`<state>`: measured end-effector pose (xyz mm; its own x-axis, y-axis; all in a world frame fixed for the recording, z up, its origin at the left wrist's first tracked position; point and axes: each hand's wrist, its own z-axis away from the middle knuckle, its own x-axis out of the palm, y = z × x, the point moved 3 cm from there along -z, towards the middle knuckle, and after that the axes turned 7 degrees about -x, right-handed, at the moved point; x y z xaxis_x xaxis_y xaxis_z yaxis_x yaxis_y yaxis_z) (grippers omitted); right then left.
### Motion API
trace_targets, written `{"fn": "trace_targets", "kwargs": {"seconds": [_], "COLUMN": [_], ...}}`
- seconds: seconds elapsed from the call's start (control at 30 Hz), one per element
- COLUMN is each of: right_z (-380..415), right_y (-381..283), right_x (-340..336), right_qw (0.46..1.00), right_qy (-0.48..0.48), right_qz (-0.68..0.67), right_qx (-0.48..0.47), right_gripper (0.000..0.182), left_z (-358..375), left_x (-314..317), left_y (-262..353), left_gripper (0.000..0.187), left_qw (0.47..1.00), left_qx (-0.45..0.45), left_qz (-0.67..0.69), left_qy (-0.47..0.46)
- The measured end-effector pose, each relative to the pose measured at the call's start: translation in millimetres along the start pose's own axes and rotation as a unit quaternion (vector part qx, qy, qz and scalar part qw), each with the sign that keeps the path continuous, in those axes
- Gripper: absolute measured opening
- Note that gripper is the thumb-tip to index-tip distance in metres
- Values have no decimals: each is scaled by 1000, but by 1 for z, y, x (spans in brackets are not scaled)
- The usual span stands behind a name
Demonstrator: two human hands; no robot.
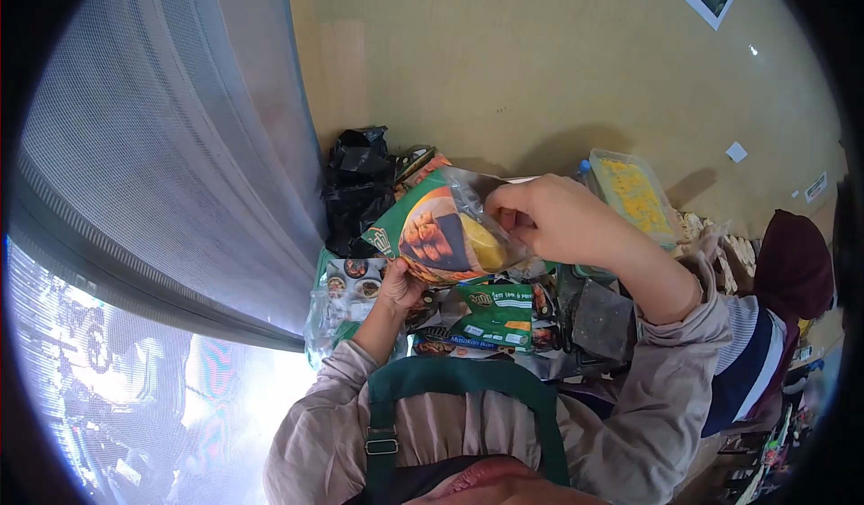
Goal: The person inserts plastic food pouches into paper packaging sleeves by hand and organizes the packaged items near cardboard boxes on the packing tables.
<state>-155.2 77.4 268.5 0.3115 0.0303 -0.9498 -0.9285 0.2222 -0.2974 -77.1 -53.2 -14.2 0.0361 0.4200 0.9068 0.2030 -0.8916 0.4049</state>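
A printed green food packet (423,226) with a picture of browned food and a yellow patch is held up, tilted, in the middle of the view. My left hand (401,285) grips its lower left edge from beneath, the thumb against the printed face. Clear plastic (465,188) shows at the packet's upper right side. There my right hand (540,215) is curled, its fingertips at or inside that side. What they pinch is hidden. Below lie more green and black packets (495,311), stacked flat and partly overlapped by the held one.
Crumpled black plastic bags (355,181) sit at the left back against the wooden wall. A clear tub of yellow food (630,190) and a blue bottle cap (584,166) stand behind my right forearm. A mesh curtain (180,145) hangs at left; another person (765,343) is at right.
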Motion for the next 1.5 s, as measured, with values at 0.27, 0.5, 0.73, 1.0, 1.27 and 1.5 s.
{"fn": "trace_targets", "kwargs": {"seconds": [0.27, 0.5, 0.73, 1.0, 1.27, 1.5], "right_z": [-7, -11, -4, 8, 5, 8], "right_y": [-17, -16, -14, -5, -5, -21], "right_x": [12, -7, 15, 23, 19, 16], "right_qw": [967, 982, 978, 994, 972, 994], "right_qy": [16, -134, -154, -58, -73, -32], "right_qz": [241, 122, 107, 24, -220, 73], "right_qx": [-76, 46, 90, 88, -29, 70], "right_gripper": [14, 20, 33, 36, 31, 36], "left_z": [-1, 1, -3, -4, -1, 0], "left_x": [2, -10, -11, -34, -7, -9], "left_y": [9, 26, 29, 22, 25, 31], "left_gripper": [78, 71, 69, 73, 76, 68], "left_qw": [999, 992, 985, 989, 992, 989], "left_qx": [23, 101, 144, 120, 110, 105], "left_qz": [-15, -74, -88, -71, -59, -101], "left_qy": [-17, 11, 44, 41, 19, -18]}}
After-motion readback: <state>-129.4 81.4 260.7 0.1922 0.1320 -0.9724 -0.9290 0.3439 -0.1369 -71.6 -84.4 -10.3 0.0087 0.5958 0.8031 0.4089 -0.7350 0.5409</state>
